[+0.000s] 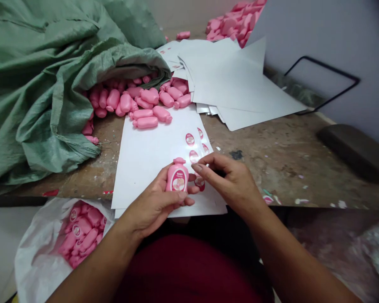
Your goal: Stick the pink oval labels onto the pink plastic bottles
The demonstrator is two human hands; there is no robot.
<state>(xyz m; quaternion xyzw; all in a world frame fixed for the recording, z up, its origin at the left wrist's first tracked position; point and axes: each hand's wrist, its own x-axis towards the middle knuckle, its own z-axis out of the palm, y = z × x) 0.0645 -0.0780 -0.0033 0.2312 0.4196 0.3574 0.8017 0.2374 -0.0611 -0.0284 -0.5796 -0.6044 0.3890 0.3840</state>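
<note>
A pink bottle (178, 176) with an oval "BABY" label on its front lies in my left hand (159, 198), fingers wrapped round it and cap pointing away. Just right of the bottle is my right hand (232, 179), thumb and index finger pinched together; whatever is between the fingertips, if anything, is too small to make out. Beneath both hands lies a white sheet (145, 164) with several oval red-and-white stickers (190, 139) along its right side. Part of the sticker area is hidden by my right hand.
Unlabelled pink bottles (150, 96) spill from a green sack (63, 75) at the left. White sheets (221, 75) are stacked behind. A white bag (38, 256) at lower left holds labelled bottles. To the right are a black wire frame (331, 67) and a dark block (355, 149).
</note>
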